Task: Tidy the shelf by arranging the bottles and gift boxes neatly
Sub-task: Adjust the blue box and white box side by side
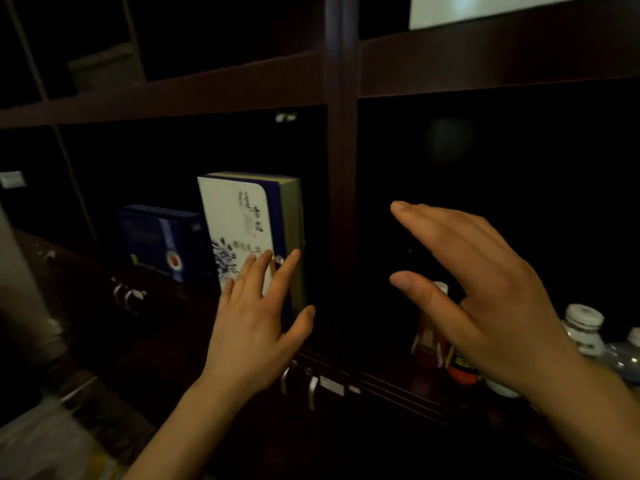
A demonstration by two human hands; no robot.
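Observation:
A tall white gift box (239, 223) with blue flowers and a dark blue spine stands upright in the left compartment of the dark wooden shelf (341, 188). My left hand (258, 317) lies flat against its lower front, fingers spread. Left of it stands a lower dark blue gift box (162, 240). My right hand (485, 289) hovers open in the right compartment, holding nothing. Behind and below it is a red-labelled bottle (433, 341), partly hidden, and a white ceramic bottle (585, 327) stands further right.
A clear glass bottle (627, 358) sits at the right edge. Metal cabinet handles (311, 389) lie below the shelf ledge. The vertical post divides the two compartments. The upper shelves are dark; a dim box (104, 69) sits upper left.

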